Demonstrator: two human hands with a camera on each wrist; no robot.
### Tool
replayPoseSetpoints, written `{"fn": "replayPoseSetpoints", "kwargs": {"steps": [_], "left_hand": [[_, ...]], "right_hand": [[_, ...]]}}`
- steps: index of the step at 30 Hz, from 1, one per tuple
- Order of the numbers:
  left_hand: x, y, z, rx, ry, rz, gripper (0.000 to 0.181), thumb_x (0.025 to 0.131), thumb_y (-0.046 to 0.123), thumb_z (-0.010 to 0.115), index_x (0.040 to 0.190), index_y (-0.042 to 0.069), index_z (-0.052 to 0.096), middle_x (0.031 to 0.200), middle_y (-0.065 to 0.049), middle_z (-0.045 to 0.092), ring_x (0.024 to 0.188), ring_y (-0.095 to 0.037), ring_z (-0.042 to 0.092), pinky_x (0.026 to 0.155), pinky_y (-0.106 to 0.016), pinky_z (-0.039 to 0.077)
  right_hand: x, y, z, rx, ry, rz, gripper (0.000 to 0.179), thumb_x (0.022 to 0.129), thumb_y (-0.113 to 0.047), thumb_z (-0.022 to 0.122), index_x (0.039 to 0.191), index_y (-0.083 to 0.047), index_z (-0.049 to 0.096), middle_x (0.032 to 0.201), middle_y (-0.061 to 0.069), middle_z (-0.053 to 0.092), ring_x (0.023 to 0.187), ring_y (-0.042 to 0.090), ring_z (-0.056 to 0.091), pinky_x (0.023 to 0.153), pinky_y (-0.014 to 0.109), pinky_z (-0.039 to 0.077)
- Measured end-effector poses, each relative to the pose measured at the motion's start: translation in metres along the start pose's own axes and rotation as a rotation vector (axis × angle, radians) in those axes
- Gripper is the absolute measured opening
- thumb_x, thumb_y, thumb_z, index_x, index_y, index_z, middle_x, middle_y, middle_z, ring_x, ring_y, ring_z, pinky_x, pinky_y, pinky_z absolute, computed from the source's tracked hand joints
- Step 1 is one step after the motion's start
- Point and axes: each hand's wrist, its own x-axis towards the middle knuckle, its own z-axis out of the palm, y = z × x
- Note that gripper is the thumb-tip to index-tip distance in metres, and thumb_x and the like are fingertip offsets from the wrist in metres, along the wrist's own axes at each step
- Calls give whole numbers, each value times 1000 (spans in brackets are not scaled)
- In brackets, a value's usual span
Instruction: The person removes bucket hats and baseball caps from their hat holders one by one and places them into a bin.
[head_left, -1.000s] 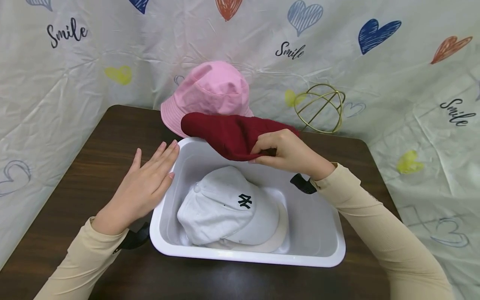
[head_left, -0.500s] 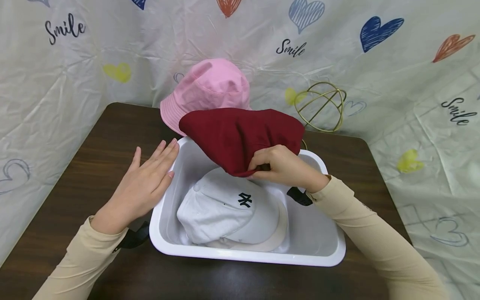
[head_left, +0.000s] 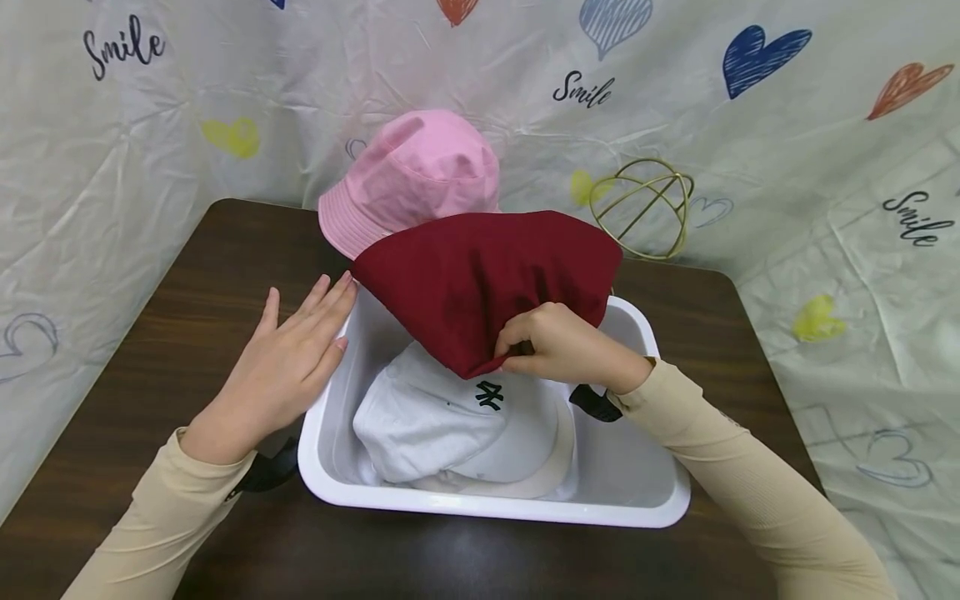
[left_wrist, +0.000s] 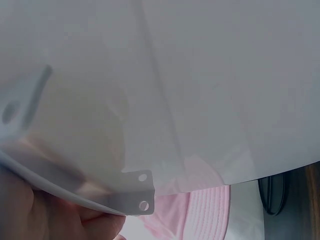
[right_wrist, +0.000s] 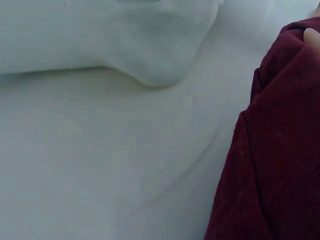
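My right hand (head_left: 558, 346) pinches the lower edge of a dark red cloth hat (head_left: 487, 275) between thumb and fingers. The hat hangs over the far side of a white plastic bin (head_left: 487, 504). Below it, inside the bin, lies a white baseball cap (head_left: 435, 425) with a black logo, its crown partly covered by the red hat. A cream brim shows under the cap. In the right wrist view the red hat (right_wrist: 280, 155) fills the right side. My left hand (head_left: 288, 367) rests on the bin's left rim with straight fingers.
Behind the bin stands a pink bucket hat (head_left: 427, 171), partly hidden by the red one. To its right is a gold wire stand (head_left: 645, 208). A dark wooden table (head_left: 187, 283) carries everything, backed by a white printed curtain (head_left: 262, 75).
My right hand has drawn the red hat's pinched edge down and toward me, over the bin and part of the white cap. More of the hat's surface shows. My left hand has stayed on the rim.
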Motion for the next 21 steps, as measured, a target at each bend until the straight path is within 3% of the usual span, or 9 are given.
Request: {"fn": "replayPoseSetpoints", "kwargs": {"steps": [9, 21], "left_hand": [[0, 0, -1, -1, -14, -10, 55, 98, 23, 43, 147, 2, 29, 153, -11, 25, 142, -28, 18, 108, -61, -1], [0, 0, 0, -16, -3, -9, 54, 98, 21, 43, 147, 2, 28, 153, -10, 26, 142, -26, 19, 109, -60, 1]], "right_hand": [[-3, -11, 8, -39, -47, 47, 13, 80, -7, 71, 72, -16, 67, 67, -13, 59, 58, 0, 46, 56, 22, 44], [-7, -23, 17, 10, -130, 52, 20, 83, -10, 69, 67, -18, 60, 57, -16, 47, 54, -2, 40, 53, 19, 41]]}}
